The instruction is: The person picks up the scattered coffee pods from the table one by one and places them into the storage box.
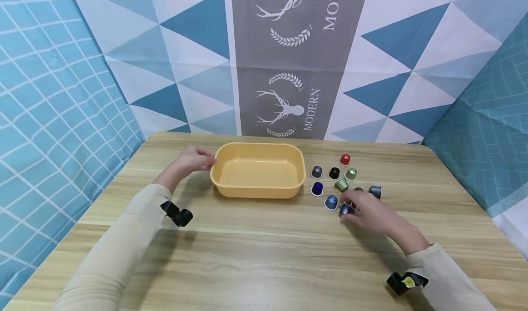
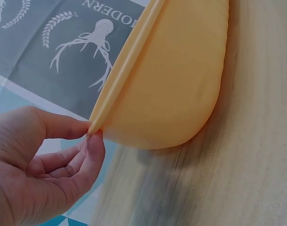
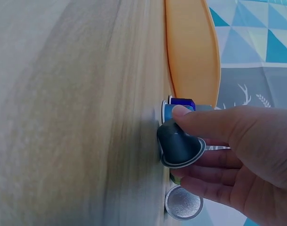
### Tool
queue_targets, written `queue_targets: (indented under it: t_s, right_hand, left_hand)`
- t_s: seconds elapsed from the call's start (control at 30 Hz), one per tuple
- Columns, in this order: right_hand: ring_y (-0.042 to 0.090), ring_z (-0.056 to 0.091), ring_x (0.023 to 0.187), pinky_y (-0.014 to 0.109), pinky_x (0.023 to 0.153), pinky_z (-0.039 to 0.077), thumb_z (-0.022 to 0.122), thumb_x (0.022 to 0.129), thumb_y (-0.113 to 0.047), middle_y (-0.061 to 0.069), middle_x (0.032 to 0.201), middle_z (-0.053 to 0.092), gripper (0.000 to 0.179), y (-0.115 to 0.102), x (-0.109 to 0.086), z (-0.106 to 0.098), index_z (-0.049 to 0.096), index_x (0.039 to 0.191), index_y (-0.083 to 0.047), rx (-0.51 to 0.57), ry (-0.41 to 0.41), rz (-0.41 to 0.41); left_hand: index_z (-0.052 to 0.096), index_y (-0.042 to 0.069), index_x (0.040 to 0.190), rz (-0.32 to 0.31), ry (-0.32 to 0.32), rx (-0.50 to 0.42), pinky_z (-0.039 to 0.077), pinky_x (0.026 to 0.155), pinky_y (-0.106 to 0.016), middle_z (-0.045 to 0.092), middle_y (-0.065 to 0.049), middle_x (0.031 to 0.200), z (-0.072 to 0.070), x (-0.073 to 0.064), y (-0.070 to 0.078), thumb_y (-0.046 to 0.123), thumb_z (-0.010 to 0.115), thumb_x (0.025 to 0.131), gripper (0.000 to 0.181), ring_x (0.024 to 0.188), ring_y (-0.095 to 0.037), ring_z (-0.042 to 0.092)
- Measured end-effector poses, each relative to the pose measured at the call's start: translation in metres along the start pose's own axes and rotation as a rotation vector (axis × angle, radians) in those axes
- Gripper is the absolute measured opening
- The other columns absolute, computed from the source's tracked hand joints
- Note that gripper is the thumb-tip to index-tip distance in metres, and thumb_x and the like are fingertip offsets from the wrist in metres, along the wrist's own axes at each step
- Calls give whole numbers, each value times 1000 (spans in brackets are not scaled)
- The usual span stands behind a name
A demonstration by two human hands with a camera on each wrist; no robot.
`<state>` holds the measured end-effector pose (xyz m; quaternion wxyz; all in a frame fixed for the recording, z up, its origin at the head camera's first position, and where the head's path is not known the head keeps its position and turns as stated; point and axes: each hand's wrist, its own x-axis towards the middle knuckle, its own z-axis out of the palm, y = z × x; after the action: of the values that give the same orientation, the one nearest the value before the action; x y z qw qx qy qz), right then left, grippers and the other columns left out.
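Observation:
My left hand pinches the left rim of a yellow-orange plastic tub between thumb and fingers. Up close in the left wrist view, the thumb and index finger meet at the tub's lip. On the right, my right hand has its thumb and fingers around a dark grey-blue coffee capsule, which lies tilted with its silver rim showing. Beside it is a blue capsule. Other capsules sit partly hidden behind the fingers.
Between tub and right hand stand several more capsules: a violet-blue one, a grey one, a black one, a red one and two green ones. Another dark capsule lies behind the right hand. Patterned cloth hangs behind the wooden table.

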<state>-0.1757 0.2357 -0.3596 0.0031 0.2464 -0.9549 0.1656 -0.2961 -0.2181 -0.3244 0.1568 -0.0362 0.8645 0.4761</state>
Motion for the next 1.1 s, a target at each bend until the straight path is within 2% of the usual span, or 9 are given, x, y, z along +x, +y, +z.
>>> queue_targets:
  t_s: [0.17, 0.4, 0.63, 0.8, 0.97, 1.1]
  right_hand:
    - [9, 59, 84, 27, 69, 53, 79, 78, -18, 1, 96, 67, 33, 0, -1, 2, 64, 105, -8, -17, 1, -12]
    - [11, 60, 87, 27, 71, 54, 81, 76, -17, 2, 97, 67, 35, 1, -3, 4, 64, 106, -9, -16, 4, 3]
    - [13, 62, 88, 29, 72, 56, 81, 75, -16, 4, 99, 68, 37, 4, -4, 6, 65, 107, -7, -35, 18, -3]
    - [15, 63, 90, 33, 76, 57, 81, 75, -17, 5, 100, 69, 38, 3, -5, 5, 65, 108, -7, -38, 19, 1]
    - [16, 64, 90, 34, 76, 58, 82, 75, -16, 6, 100, 69, 38, 2, -5, 3, 65, 107, -6, -35, 23, -15]
    - [15, 64, 89, 32, 74, 57, 82, 75, -16, 6, 99, 69, 37, 2, -5, 3, 65, 106, -6, -30, 20, -33]
  left_hand:
    - [49, -8, 133, -2, 1, -5, 54, 97, -31, 51, -26, 136, 1, -4, -3, 13, 60, 94, 46, 84, -4, 62]
    - [52, -9, 131, 19, 6, 1, 55, 94, -31, 53, -27, 134, 3, -13, -7, 13, 61, 93, 45, 80, -2, 64]
    - [56, -7, 128, 16, 8, 3, 55, 95, -32, 56, -23, 129, 6, -21, -8, 15, 63, 92, 42, 80, -2, 63]
    - [56, -8, 127, 44, 4, -1, 57, 90, -28, 56, -26, 131, 6, -27, -9, 16, 64, 91, 44, 83, -4, 64]
    - [59, -9, 123, 69, 0, -9, 59, 84, -26, 60, -24, 124, 6, -34, -11, 17, 66, 89, 44, 84, -6, 65]
    - [59, -8, 123, 50, 5, -3, 58, 86, -26, 60, -23, 125, 9, -38, -13, 16, 65, 90, 41, 84, -6, 64]
